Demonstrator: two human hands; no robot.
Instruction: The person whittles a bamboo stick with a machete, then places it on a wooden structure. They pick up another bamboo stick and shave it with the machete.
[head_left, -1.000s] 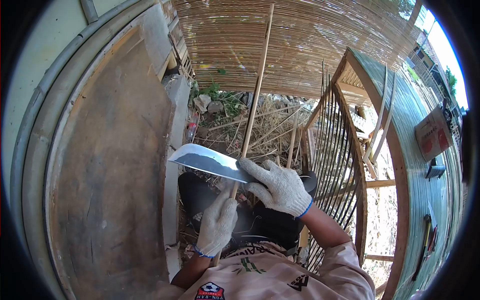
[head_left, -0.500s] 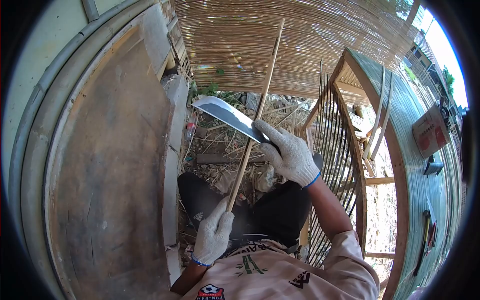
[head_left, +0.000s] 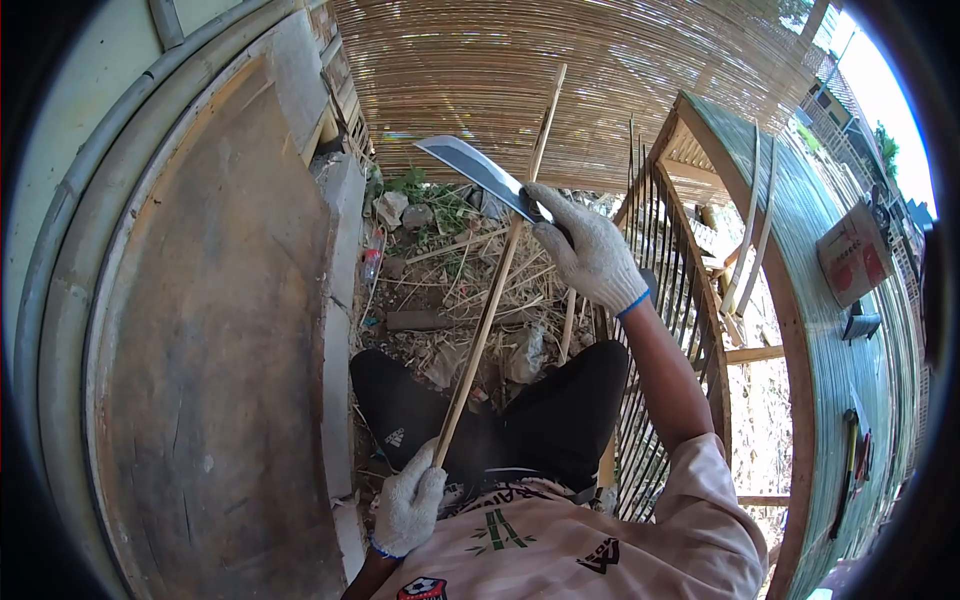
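Note:
A long, thin bamboo strip (head_left: 487, 318) slants up and away from my lap. My left hand (head_left: 409, 503), in a whitish knit glove, is closed around its near end. In my right hand (head_left: 590, 245), gloved the same way, is a machete (head_left: 475, 168) with a broad curved blade pointing to the upper left. The blade crosses the strip in its upper part, close to my right fingers, and appears to touch it. My right fingers hide most of the machete's handle.
To my left stands a large worn wooden board (head_left: 220, 330). Bamboo shavings (head_left: 470, 270) litter the ground before my knees. A wooden frame with dark thin rods (head_left: 665, 300) is at right, beside a green-topped bench (head_left: 850, 400) holding a carton (head_left: 853, 255). A bamboo screen (head_left: 450, 80) closes the back.
My right hand and the machete have moved farther along the strip, away from me. My left hand, with the strip's near end, has shifted down and slightly left.

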